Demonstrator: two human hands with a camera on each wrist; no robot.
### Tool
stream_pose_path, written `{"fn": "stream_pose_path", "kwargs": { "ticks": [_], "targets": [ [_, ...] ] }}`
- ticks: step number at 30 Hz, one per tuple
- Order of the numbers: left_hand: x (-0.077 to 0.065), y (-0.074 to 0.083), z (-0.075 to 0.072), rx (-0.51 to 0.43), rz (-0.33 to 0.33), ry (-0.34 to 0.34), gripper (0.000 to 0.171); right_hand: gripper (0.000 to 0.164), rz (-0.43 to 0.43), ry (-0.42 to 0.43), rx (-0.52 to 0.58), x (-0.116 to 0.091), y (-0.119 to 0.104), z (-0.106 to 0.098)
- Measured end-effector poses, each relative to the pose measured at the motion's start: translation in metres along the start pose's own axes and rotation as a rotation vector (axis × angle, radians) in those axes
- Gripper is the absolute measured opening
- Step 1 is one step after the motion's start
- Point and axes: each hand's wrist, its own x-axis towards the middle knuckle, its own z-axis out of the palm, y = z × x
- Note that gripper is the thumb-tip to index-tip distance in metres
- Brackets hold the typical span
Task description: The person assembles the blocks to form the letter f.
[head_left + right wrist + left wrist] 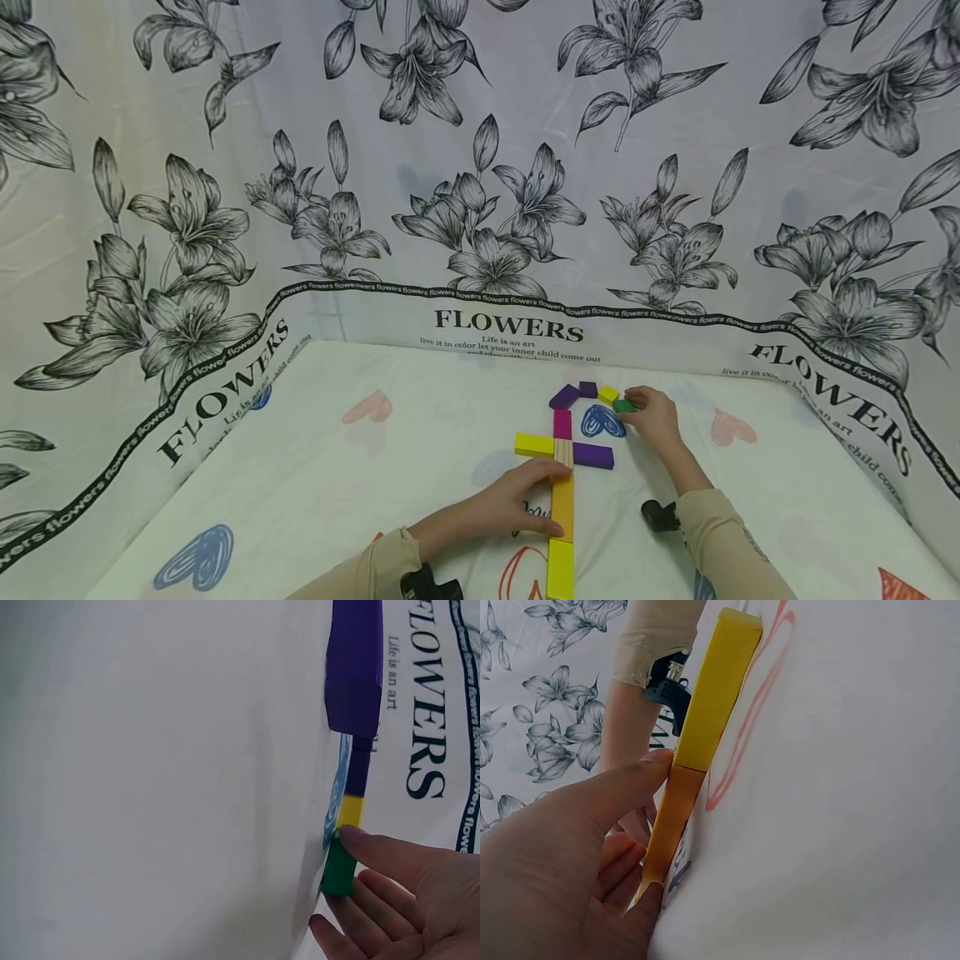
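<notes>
My left hand (504,503) holds the orange block (567,504) between thumb and fingers, touching its two ends. A long yellow block (718,694) adjoins the orange one on the near side, and a plain wooden block (563,451) on the far side. At the upper right of the layout, my right hand (657,421) pinches a small green block (340,868). Beside the green block is a small yellow block (608,395), followed by two purple blocks, one small (587,389) and one larger (564,397). A magenta block (562,423) lies below these.
Yellow (534,444) and purple (593,456) blocks stick out left and right from the wooden one. A white cloth (300,483) printed with hearts covers the table. A flower-printed curtain (517,108) stands behind. Black wrist devices (660,516) sit at both sleeves.
</notes>
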Motion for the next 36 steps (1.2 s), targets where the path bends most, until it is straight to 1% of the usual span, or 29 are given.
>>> {"fn": "stream_pose_path", "kwargs": {
  "ticks": [13,18,21,26,32,36],
  "targets": [
    [0.001,0.000,0.000,-0.001,0.002,-0.002,0.068,0.048,-0.009,0.005,-0.021,-0.003,-0.001,-0.002],
    [0.001,0.000,0.001,-0.003,0.008,-0.004,0.069,0.046,-0.010,0.027,-0.028,-0.005,0.002,-0.004],
    [0.000,0.000,0.001,-0.006,0.007,-0.007,0.069,0.051,0.009,0.039,-0.028,-0.008,0.003,-0.008],
    [0.000,0.001,0.001,-0.009,-0.002,-0.007,0.068,0.064,0.037,0.039,-0.020,-0.012,0.004,-0.015],
    [0.001,0.001,0.001,0.011,-0.010,0.003,0.068,0.067,0.061,0.020,-0.042,-0.017,0.006,-0.024],
    [0.000,0.002,0.000,0.034,-0.022,0.016,0.069,0.068,0.059,0.012,-0.050,-0.019,0.010,-0.030]
  ]
}}
